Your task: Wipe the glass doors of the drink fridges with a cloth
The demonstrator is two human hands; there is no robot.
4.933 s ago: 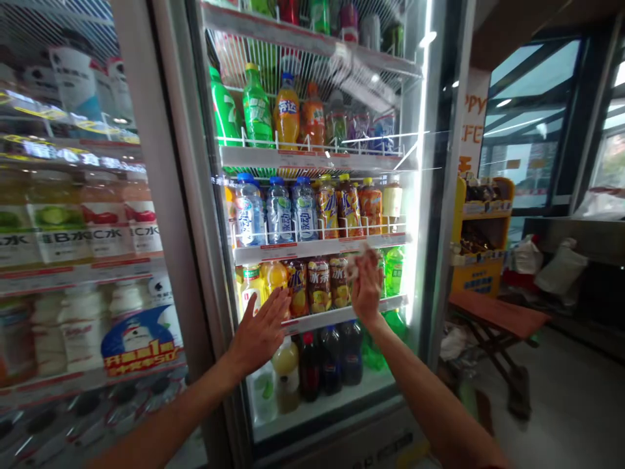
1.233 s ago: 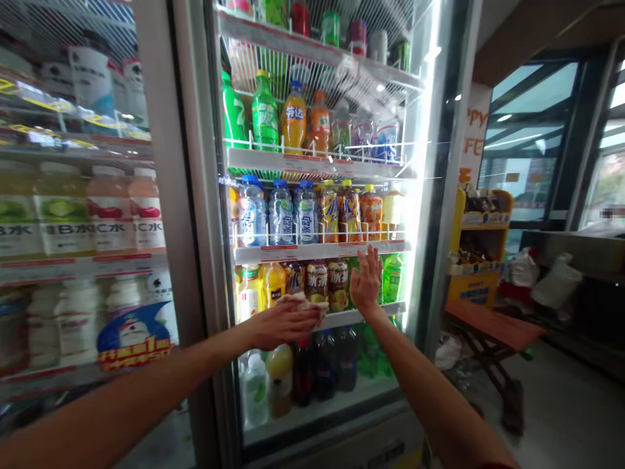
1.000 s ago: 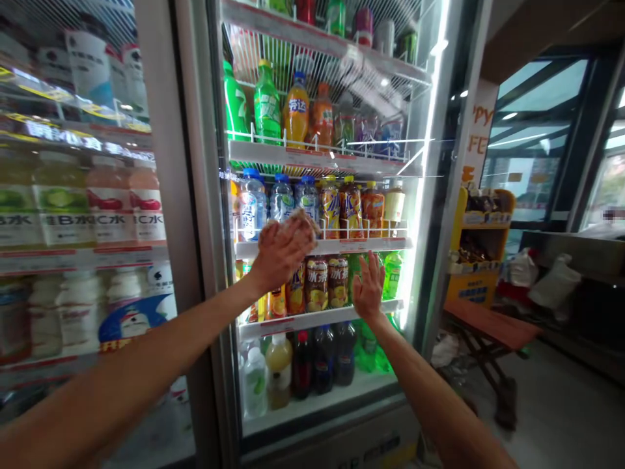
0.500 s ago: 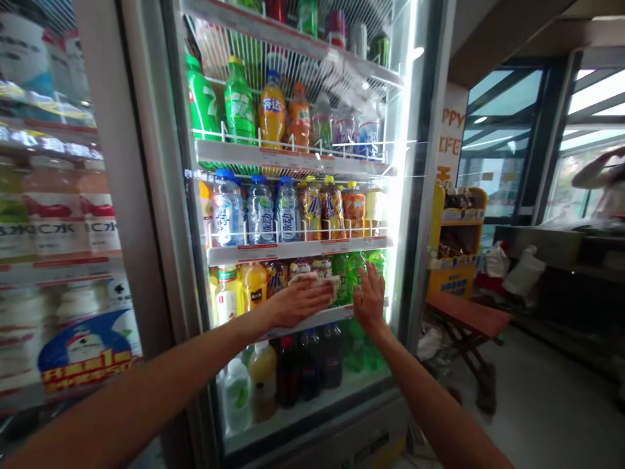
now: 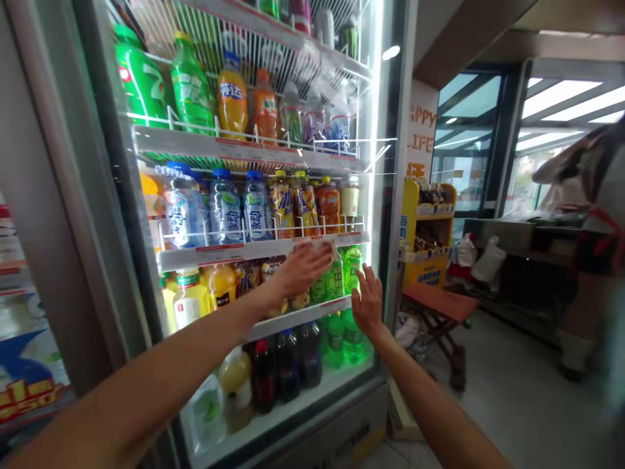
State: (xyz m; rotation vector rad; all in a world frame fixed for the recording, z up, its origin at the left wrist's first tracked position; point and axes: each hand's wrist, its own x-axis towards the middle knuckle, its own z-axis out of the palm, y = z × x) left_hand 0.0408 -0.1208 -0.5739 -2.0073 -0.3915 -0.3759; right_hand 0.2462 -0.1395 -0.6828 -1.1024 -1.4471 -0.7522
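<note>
My left hand [image 5: 303,266] lies flattened against the glass door [image 5: 326,355] of a lit drinks cooler. Under its fingers is a pale cloth [image 5: 328,246], mostly hidden and blurred. Through the glass, the edge of a shelf [image 5: 205,255] shows just behind the fingertips. My right hand [image 5: 368,303] is at the right side of the door, fingers raised and apart, with nothing in it. Beyond it stand green bottles [image 5: 336,277]. Whether its palm touches the glass, I cannot tell.
Inside the cooler are blue-capped bottles [image 5: 225,205], orange soda [image 5: 232,98] and dark cola bottles [image 5: 288,361]. A metal frame [image 5: 49,163] stands at left. To the right are a folding table [image 5: 439,303], a yellow display rack [image 5: 427,260] and a blurred person [image 5: 593,260].
The view has shifted, so the cooler sits further left and nearer. My left hand has slid upward over the glass with the cloth. My right hand stays near the door's right side.
</note>
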